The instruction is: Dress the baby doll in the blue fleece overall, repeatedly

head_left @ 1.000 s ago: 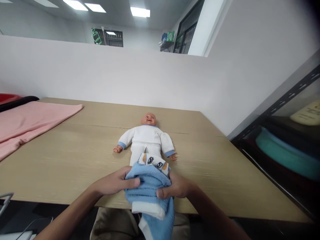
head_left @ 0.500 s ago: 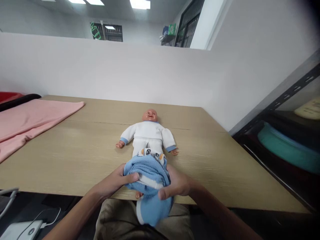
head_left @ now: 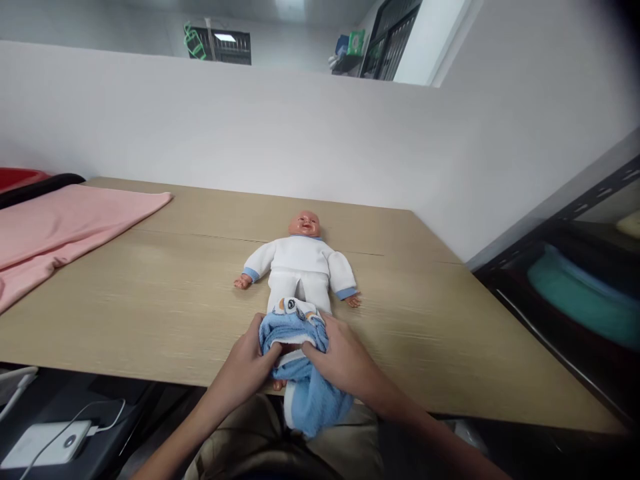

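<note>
Both the left hand (head_left: 250, 357) and right hand (head_left: 337, 352) now pinch the blue garment (head_left: 320, 399) at its white-edged opening, which gapes more than half a second ago, so its fabric seems better gathered. It lies over the doll's (head_left: 300, 257) legs, overhanging the worktop (head_left: 150, 287).

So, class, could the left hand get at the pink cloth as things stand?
Probably not straight away: the left hand is holding the blue garment, and the pink cloth lies apart, off to the left.

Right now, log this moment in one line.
left hand: grips blue cloth | right hand: grips same cloth | doll: face-up on table | pink cloth: far left
</note>
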Motion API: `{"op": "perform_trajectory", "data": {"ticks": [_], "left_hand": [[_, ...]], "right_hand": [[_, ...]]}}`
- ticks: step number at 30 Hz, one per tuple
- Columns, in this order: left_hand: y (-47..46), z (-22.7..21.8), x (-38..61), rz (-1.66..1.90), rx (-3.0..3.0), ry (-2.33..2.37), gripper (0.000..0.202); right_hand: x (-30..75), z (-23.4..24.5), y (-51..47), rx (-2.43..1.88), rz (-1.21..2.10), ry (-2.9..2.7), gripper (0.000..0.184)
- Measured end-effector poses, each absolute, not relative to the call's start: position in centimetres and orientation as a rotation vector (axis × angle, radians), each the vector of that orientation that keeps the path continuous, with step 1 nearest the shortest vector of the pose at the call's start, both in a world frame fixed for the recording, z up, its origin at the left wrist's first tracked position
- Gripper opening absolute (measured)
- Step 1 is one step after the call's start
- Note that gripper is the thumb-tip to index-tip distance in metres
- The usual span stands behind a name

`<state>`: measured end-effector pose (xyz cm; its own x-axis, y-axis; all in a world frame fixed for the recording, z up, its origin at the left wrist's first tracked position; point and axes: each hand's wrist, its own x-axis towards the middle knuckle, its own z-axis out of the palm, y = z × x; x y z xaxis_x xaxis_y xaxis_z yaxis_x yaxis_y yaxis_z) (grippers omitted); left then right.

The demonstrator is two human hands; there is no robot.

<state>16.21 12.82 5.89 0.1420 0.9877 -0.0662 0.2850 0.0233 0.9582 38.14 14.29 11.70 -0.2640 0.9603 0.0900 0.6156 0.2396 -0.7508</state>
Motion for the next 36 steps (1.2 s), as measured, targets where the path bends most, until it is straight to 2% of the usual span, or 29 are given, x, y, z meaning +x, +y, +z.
{"op": "perform_trajectory", "data": {"ticks": [11, 16, 20, 23, 29, 36], "left_hand": [[17.3, 5.0, 17.0, 0.917, 1.444, 1.292, 0.023], [19.6, 6.7, 16.8, 0.892, 1.517, 1.326, 0.023], [18.0, 8.6, 16.4, 0.831, 1.504, 1.392, 0.026], [16.1, 8.8, 16.1, 0.771, 1.536, 1.46, 0.027], [14.8, 6.1, 15.8, 0.756, 1.68, 1.488, 0.014], [15.0, 4.5, 15.9, 0.743, 1.91, 1.493, 0.035]], "right_hand": [[38.9, 9.6, 18.2, -1.43, 0.812, -1.914, 0.023], [38.9, 10.1, 21.2, -1.412, 0.802, -1.907, 0.014], [38.5, 12.1, 20.4, -1.431, 0.908, -2.011, 0.005], [37.9, 13.1, 18.9, -1.402, 0.972, -2.118, 0.012], [36.3, 12.4, 17.4, -1.561, 0.898, -2.351, 0.04], [35.9, 12.0, 16.8, -1.747, 0.677, -2.468, 0.044]]}}
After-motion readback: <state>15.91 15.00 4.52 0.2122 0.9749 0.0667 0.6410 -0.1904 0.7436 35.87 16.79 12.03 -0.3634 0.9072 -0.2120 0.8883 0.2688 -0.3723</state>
